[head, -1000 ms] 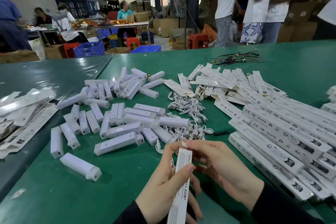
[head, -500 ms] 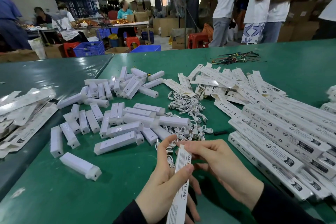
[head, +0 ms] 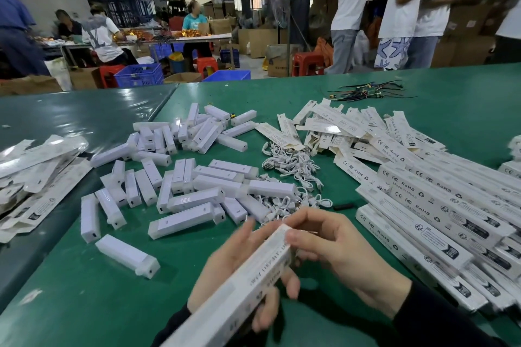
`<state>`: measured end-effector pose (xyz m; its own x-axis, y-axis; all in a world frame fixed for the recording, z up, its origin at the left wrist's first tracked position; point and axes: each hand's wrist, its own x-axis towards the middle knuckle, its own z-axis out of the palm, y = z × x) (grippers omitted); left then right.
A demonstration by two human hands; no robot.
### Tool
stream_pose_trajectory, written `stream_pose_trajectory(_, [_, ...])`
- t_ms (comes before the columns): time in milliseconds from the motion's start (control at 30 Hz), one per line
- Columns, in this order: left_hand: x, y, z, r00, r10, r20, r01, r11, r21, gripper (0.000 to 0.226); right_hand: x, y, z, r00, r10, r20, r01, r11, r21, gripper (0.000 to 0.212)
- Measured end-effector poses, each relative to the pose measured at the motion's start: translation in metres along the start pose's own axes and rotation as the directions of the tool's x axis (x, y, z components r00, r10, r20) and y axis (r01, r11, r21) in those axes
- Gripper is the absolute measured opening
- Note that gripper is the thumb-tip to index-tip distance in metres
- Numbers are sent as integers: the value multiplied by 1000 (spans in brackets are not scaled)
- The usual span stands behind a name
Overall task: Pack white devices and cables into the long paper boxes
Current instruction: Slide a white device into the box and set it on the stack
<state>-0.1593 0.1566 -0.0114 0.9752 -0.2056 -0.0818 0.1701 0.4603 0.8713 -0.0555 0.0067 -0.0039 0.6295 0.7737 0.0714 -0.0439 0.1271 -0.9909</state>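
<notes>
The left hand (head: pixel 234 267) grips a long paper box (head: pixel 248 284) from below. The right hand (head: pixel 338 251) pinches the box's far end at 12 o'clock. White devices (head: pixel 180 191) lie at 10 o'clock on the green table (head: pixel 84 290), cables (head: pixel 290 163) at 12, packed boxes (head: pixel 437 205) at 2.

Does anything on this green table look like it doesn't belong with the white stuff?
Yes: a tangle of dark wires lies alone at the far edge, and a small black piece sits between the white cables and the boxes.
</notes>
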Motion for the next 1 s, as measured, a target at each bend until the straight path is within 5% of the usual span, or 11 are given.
stream_pose_trajectory(100, [-1, 1, -6, 999, 31, -7, -31, 898, -439, 87, 2, 0, 7, 991, 84, -105, -64, 981, 182, 32])
stream_pose_trajectory(167, [2, 0, -5, 948, 119, -296, -218, 919, -328, 83, 3, 2, 9, 968, 185, -168, -135, 954, 268, 41])
stream_pose_trajectory(233, [6, 1, 0, 804, 243, -544, -328, 942, -64, 71, 1, 2, 10, 947, 262, -185, -204, 937, 282, 45])
stream_pose_trajectory(300, [8, 0, 1, 626, 362, -691, -358, 920, 158, 48, -1, 2, 11, 943, 306, -132, -272, 935, 227, 46])
stream_pose_trajectory(367, [9, -1, 1, 554, 385, -738, -371, 908, 196, 37, -3, 0, 11, 960, 269, -80, -267, 963, 25, 43])
stream_pose_trajectory(433, [9, -2, -3, 573, 355, -738, -383, 913, 141, 42, -3, 5, 4, 986, 36, -165, -97, 921, -377, 40])
stream_pose_trajectory(533, [7, -1, -1, 641, 326, -695, -337, 933, 127, 48, 5, 13, -13, 884, -434, -176, 95, 534, -840, 28])
stream_pose_trajectory(700, [8, -2, 10, 786, 265, -558, -222, 964, 146, 42, 31, 24, -24, 970, -234, -67, 21, 353, -935, 50])
stream_pose_trajectory(767, [8, -3, 11, 822, 252, -511, -187, 966, 176, 35, 33, 28, -26, 983, -175, -58, 17, 399, -917, 53])
stream_pose_trajectory(900, [7, -4, 12, 824, 242, -512, -166, 968, 189, 29, 31, 24, -28, 879, -446, -169, 145, 589, -795, 24])
stream_pose_trajectory(1000, [7, -3, 9, 806, 244, -539, -173, 968, 180, 37, 28, 19, -30, 814, -497, -299, 121, 649, -751, 21])
